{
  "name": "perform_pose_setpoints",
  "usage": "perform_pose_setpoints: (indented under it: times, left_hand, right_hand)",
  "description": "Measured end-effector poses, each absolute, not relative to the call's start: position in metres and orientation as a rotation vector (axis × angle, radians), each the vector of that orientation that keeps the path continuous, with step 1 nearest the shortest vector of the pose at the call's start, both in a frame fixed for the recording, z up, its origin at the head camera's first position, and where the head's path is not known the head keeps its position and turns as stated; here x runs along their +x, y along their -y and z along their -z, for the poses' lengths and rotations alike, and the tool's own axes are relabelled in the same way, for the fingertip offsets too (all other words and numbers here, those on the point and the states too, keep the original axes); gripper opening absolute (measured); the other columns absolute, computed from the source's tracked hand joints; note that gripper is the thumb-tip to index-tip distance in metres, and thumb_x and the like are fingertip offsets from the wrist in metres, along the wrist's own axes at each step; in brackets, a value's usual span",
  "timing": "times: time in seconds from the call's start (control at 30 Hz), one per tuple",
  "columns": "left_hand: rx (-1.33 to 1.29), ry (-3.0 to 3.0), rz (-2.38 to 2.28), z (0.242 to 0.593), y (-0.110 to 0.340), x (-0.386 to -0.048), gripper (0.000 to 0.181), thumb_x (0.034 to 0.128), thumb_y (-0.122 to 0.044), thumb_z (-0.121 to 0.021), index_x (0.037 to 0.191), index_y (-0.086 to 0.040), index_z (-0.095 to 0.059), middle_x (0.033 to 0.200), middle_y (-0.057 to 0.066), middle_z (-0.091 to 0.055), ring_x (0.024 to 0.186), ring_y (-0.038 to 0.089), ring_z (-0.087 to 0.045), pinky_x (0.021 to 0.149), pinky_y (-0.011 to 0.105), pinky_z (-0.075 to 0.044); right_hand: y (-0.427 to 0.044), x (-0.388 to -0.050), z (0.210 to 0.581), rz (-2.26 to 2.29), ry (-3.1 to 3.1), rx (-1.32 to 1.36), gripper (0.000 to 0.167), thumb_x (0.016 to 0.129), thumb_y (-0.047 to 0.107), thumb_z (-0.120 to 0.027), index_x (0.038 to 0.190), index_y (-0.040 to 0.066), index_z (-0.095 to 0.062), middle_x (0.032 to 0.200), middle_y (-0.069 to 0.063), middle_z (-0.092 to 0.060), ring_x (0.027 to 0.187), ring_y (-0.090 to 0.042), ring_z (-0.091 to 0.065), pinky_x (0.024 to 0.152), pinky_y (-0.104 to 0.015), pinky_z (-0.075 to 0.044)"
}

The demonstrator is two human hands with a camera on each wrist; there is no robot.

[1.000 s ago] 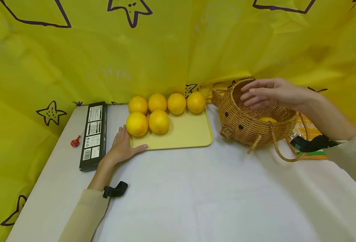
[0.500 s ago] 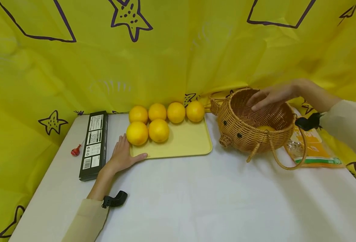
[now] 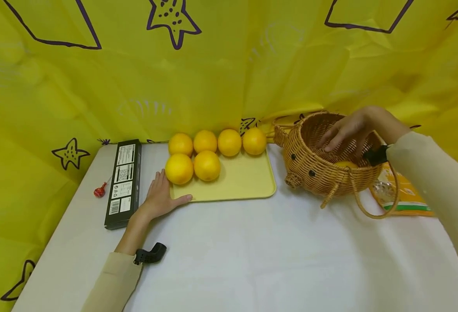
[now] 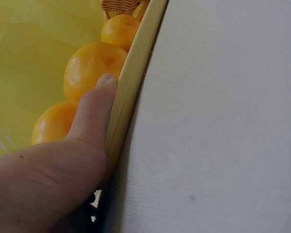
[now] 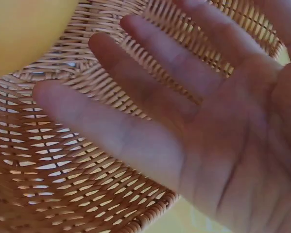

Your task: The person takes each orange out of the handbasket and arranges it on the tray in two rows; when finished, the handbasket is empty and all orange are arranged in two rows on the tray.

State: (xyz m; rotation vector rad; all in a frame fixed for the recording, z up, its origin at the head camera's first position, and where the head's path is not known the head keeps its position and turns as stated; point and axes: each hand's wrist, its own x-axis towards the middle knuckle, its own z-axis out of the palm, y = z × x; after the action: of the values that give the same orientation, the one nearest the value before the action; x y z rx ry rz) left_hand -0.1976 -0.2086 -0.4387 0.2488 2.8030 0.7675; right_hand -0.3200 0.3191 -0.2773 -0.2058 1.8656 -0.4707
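A pale yellow tray (image 3: 244, 177) holds several oranges (image 3: 207, 166) at its left and back. My left hand (image 3: 159, 197) rests against the tray's near left corner, fingers along the left side and thumb along the front edge. In the left wrist view the thumb (image 4: 92, 111) lies straight on the tray's rim. To the right stands a pig-shaped wicker basket (image 3: 318, 173) with an orange (image 3: 346, 164) inside. My right hand (image 3: 351, 130) reaches into the basket's opening. The right wrist view shows its fingers (image 5: 130, 87) spread and holding nothing, apart from the orange (image 5: 26, 34).
A black box (image 3: 124, 184) with white labels lies left of the tray, and a red-wrapped lollipop (image 3: 100, 190) beyond it. An orange packet (image 3: 404, 195) lies behind the basket's looped handle (image 3: 377, 215). A yellow patterned cloth (image 3: 213, 78) hangs behind the white table (image 3: 229, 260).
My right hand has come down from above the basket's rim into its opening. My left hand stays at the tray's corner. The oranges have not moved on the tray.
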Motion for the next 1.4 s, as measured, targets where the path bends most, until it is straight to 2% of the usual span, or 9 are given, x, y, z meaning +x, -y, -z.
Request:
perform_pose_setpoints:
  times: [0.23, 0.43, 0.57, 0.67, 0.9, 1.1, 1.27, 1.4]
  left_hand:
    - [0.229, -2.812, -0.764, 0.427, 0.217, -0.199, 0.12, 0.0823, -0.058, -0.067, 0.152, 0.007, 0.005, 0.158, 0.035, 0.005, 0.147, 0.05, 0.006, 0.119, 0.063, 0.0]
    - [0.226, -2.801, -0.74, 0.426, 0.22, -0.196, 0.121, 0.0816, -0.06, -0.066, 0.153, 0.006, 0.006, 0.158, 0.034, 0.005, 0.147, 0.05, 0.007, 0.12, 0.062, 0.0]
    - [0.244, -2.805, -0.739, 0.424, 0.215, -0.201, 0.121, 0.0816, -0.062, -0.065, 0.153, 0.005, 0.007, 0.158, 0.033, 0.006, 0.148, 0.049, 0.006, 0.12, 0.062, 0.0]
    - [0.247, -2.808, -0.745, 0.421, 0.212, -0.202, 0.121, 0.0816, -0.062, -0.065, 0.153, 0.005, 0.007, 0.158, 0.033, 0.006, 0.148, 0.049, 0.006, 0.12, 0.062, 0.0]
    - [0.241, -2.811, -0.765, 0.426, 0.211, -0.197, 0.12, 0.0819, -0.059, -0.066, 0.153, 0.006, 0.005, 0.158, 0.034, 0.005, 0.147, 0.05, 0.006, 0.12, 0.062, 0.0]
    - [0.244, -2.811, -0.788, 0.431, 0.209, -0.195, 0.119, 0.0818, -0.058, -0.067, 0.153, 0.006, 0.004, 0.158, 0.035, 0.004, 0.147, 0.05, 0.005, 0.12, 0.063, -0.001]
    - [0.222, -2.795, -0.79, 0.434, 0.208, -0.194, 0.119, 0.0822, -0.058, -0.067, 0.153, 0.005, 0.005, 0.158, 0.034, 0.004, 0.148, 0.049, 0.005, 0.12, 0.062, -0.001]
    - [0.215, -2.789, -0.781, 0.433, 0.207, -0.195, 0.119, 0.0823, -0.059, -0.066, 0.153, 0.005, 0.005, 0.158, 0.033, 0.005, 0.148, 0.049, 0.006, 0.12, 0.062, -0.001]
  right_hand:
    - [-0.305, -0.333, 0.289, 0.485, -1.782, -0.227, 0.068, 0.1, 0.034, -0.051, 0.154, 0.006, -0.021, 0.159, -0.032, -0.004, 0.141, -0.054, -0.023, 0.094, -0.061, -0.05]
    - [-0.298, -0.33, 0.307, 0.467, -1.721, -0.114, 0.084, 0.096, 0.035, -0.058, 0.155, 0.003, -0.008, 0.157, -0.036, 0.001, 0.143, -0.054, -0.017, 0.091, -0.063, -0.05]
    - [-0.303, -0.33, 0.309, 0.423, -1.748, -0.059, 0.09, 0.093, 0.035, -0.063, 0.155, 0.001, -0.008, 0.155, -0.039, -0.002, 0.14, -0.057, -0.018, 0.09, -0.066, -0.049]
    - [-0.305, -0.333, 0.311, 0.406, -1.726, -0.054, 0.086, 0.092, 0.034, -0.064, 0.155, 0.002, -0.014, 0.155, -0.038, -0.004, 0.139, -0.058, -0.022, 0.091, -0.068, -0.047]
    - [-0.31, -0.336, 0.323, 0.307, -1.695, -0.123, 0.077, 0.092, 0.032, -0.064, 0.152, 0.002, -0.027, 0.157, -0.033, -0.015, 0.141, -0.058, -0.015, 0.101, -0.074, -0.035]
    - [-0.314, -0.341, 0.334, 0.253, -1.475, -0.112, 0.056, 0.097, 0.028, -0.058, 0.147, 0.012, -0.041, 0.154, -0.018, -0.037, 0.144, -0.041, -0.03, 0.115, -0.063, -0.025]
    - [-0.315, -0.34, 0.335, 0.236, -1.549, -0.069, 0.056, 0.095, 0.025, -0.062, 0.145, 0.009, -0.044, 0.152, -0.025, -0.036, 0.142, -0.047, -0.03, 0.116, -0.061, -0.025]
    - [-0.313, -0.338, 0.333, 0.226, -1.586, -0.052, 0.051, 0.094, 0.027, -0.063, 0.14, 0.009, -0.049, 0.147, -0.023, -0.044, 0.137, -0.046, -0.039, 0.113, -0.059, -0.034]
